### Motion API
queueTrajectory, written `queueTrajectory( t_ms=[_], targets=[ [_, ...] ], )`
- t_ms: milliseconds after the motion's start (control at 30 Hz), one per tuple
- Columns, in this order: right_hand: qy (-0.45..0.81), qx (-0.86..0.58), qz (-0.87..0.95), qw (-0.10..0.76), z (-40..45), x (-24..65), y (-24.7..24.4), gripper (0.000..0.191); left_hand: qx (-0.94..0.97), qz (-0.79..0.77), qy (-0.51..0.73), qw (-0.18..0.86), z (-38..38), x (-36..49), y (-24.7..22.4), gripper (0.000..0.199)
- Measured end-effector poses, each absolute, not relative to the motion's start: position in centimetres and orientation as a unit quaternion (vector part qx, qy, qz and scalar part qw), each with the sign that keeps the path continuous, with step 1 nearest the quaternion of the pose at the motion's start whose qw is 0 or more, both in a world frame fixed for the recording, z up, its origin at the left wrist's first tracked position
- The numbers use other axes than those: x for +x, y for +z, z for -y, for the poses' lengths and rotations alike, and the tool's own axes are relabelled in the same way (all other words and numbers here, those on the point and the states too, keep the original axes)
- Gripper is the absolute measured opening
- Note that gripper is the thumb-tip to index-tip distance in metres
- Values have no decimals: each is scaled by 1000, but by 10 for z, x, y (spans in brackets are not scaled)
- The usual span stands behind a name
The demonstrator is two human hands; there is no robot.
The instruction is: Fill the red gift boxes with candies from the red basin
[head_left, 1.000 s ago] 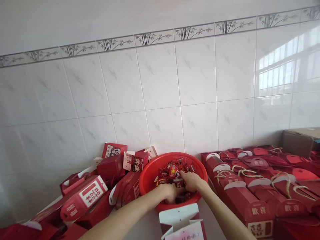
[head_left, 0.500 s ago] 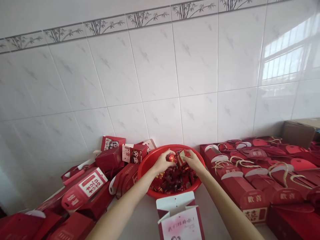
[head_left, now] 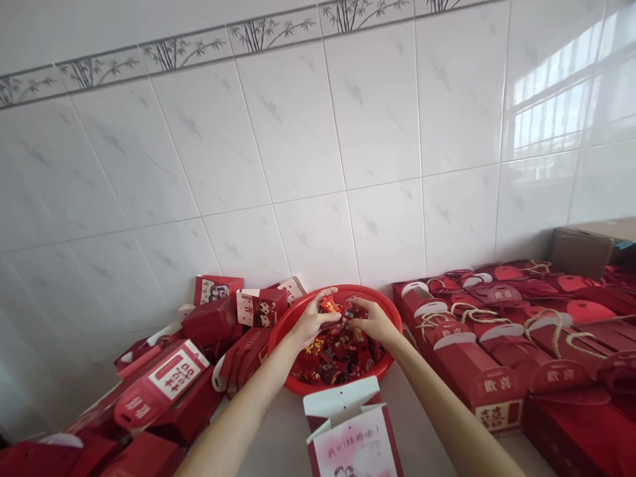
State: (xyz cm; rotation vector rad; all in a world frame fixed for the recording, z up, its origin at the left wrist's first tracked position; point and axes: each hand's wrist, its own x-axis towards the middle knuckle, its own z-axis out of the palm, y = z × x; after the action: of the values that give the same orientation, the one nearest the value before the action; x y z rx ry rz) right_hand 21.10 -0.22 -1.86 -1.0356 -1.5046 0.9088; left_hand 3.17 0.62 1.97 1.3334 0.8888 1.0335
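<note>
A red plastic basket [head_left: 395, 315] holds many small wrapped candies [head_left: 342, 354], mostly red and dark red. Over its left half, my left hand [head_left: 311, 319] is closed around a bright red wrapped candy [head_left: 330, 305] with gold marks. My right hand [head_left: 373, 320] reaches in from the right, its fingers curled on a dark red wrapped candy [head_left: 350, 309] close to the left fingertips. Just in front of the basket, between my forearms, stands an open gift box [head_left: 352, 444], its white flap raised and its front pink and white with handwriting-style characters.
Closed red gift boxes with rope handles [head_left: 497, 371] stand in rows at the right. Loosely piled red boxes [head_left: 163, 384] lie at the left, some against the basket. A cardboard carton [head_left: 581, 248] sits at the back right. Behind everything rises a tiled wall [head_left: 308, 146].
The beige-and-red packet that my right hand held is no longer visible; those fingers are now lower among the candies. My left hand still holds the red candy. The view has shifted slightly right.
</note>
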Motion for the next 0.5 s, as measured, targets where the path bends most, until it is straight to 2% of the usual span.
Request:
queueTrajectory(
  t_ms=[67, 100, 333, 500],
  targets=[
    [372, -416, 636, 533, 4, 211, -18, 22, 566, -370, 440, 590, -7, 32, 20, 80],
    [371, -410, 635, 540, 5, 211, -18, 17, 560, -366, 448, 593, -7, 32, 20, 79],
    [374, -449, 566, 582, 5, 214, -16, 25, 493, -386, 437, 645, -11, 34, 24, 61],
    [408, -446, 546, 580, 6, 214, -15, 26, 508, -388, 426, 640, -14, 31, 21, 66]
  ],
)
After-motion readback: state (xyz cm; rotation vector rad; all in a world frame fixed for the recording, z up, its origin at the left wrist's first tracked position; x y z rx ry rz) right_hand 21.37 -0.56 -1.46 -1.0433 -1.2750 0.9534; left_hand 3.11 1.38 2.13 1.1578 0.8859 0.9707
